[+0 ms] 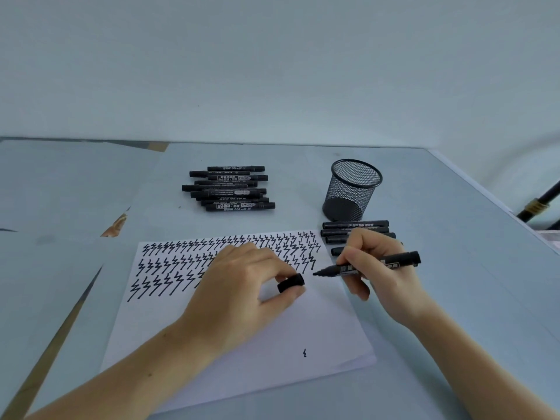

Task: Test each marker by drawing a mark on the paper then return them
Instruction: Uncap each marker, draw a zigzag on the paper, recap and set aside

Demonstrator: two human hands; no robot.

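Note:
A white sheet of paper (318, 325) lies in front of me, its upper part filled with rows of black zigzag marks. My right hand (385, 268) grips an uncapped black marker (378, 263), its tip pointing left just above the paper's right side. My left hand (242, 283) rests over the paper and pinches the marker's black cap (291, 282), a short way left of the tip. A pile of several capped black markers (228, 187) lies beyond the paper. A few more markers (354, 230) lie side by side behind my right hand.
A black mesh pen cup (351, 189) stands upright at the back right, beside the markers near my right hand. The pale table (454, 298) ends at an edge on the right. A dark pole (539, 204) shows past that edge.

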